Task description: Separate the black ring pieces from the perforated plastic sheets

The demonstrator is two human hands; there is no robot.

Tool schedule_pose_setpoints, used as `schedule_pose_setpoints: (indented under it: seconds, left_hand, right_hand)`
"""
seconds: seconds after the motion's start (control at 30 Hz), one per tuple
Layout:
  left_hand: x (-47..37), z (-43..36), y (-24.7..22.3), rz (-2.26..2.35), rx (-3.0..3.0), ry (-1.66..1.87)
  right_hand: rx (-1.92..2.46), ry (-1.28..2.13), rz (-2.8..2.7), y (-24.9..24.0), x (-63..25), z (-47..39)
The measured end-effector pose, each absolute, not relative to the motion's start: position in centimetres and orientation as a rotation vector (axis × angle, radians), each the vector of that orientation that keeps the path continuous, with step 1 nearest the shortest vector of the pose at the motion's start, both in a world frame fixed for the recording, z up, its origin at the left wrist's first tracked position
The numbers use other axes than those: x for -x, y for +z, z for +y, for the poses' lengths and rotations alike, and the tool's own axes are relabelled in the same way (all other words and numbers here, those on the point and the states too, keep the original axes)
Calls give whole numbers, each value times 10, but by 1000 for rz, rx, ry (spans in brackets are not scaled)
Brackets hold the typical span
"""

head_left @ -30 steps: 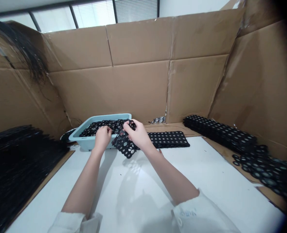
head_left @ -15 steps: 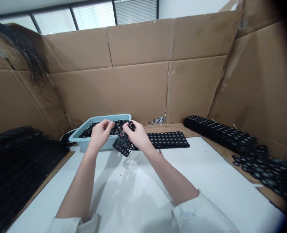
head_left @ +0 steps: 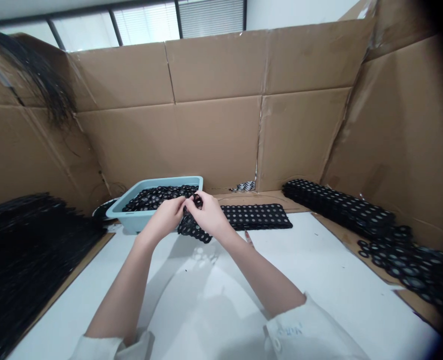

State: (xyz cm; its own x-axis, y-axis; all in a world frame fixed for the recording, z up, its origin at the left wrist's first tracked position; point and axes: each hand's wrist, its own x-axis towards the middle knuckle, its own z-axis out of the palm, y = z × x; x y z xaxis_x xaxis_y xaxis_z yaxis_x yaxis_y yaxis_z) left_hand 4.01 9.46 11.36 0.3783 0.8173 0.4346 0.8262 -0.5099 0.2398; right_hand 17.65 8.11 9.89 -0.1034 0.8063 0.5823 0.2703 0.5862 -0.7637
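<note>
My right hand [head_left: 208, 214] pinches a black ring mesh piece [head_left: 195, 231] that hangs over the white table. Close against it, my left hand [head_left: 169, 215] has its fingers pressed together at the mesh's upper edge; what they grip is too small to make out. Behind my hands stands a light blue basket [head_left: 131, 221] with many black rings [head_left: 157, 196] in it. A flat black mesh strip with pale round holes [head_left: 259, 216] lies just right of my right hand.
Cardboard walls [head_left: 214, 140] enclose the white table [head_left: 191, 320]. A dark heap of strands [head_left: 30, 255] lies at the left. Stacked mesh strips [head_left: 341, 205] and loose rings [head_left: 409, 260] lie along the right. A small pointed object [head_left: 248, 238] is beside my right forearm.
My left hand has moved right from above the basket and now meets my right hand. The hanging mesh has swung slightly to the right.
</note>
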Motion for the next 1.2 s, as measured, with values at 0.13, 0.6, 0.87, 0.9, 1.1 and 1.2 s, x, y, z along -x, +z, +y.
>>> schedule_pose_setpoints:
  seconds: [0.13, 0.6, 0.87, 0.9, 1.1, 1.2]
  left_hand:
    - [-40, 93, 113, -1523, 2641, -791]
    - [-33, 75, 138, -1521, 2959, -1182]
    - [-32, 70, 139, -1471, 3260, -1080]
    - [-33, 70, 139, -1489, 3214, -1076]
    - [-38, 74, 135, -1542, 2835, -1334]
    - [-40, 73, 135, -1523, 2702, -1506]
  right_hand:
    - [904, 598, -1667, 100, -176, 80]
    - [870, 744, -1628, 105, -178, 77]
    - [880, 774, -1439, 104, -179, 83]
    - [891, 782, -1397, 104, -178, 84]
    - [903, 767, -1395, 103, -178, 86]
    - [917, 735, -1580, 103, -180, 85]
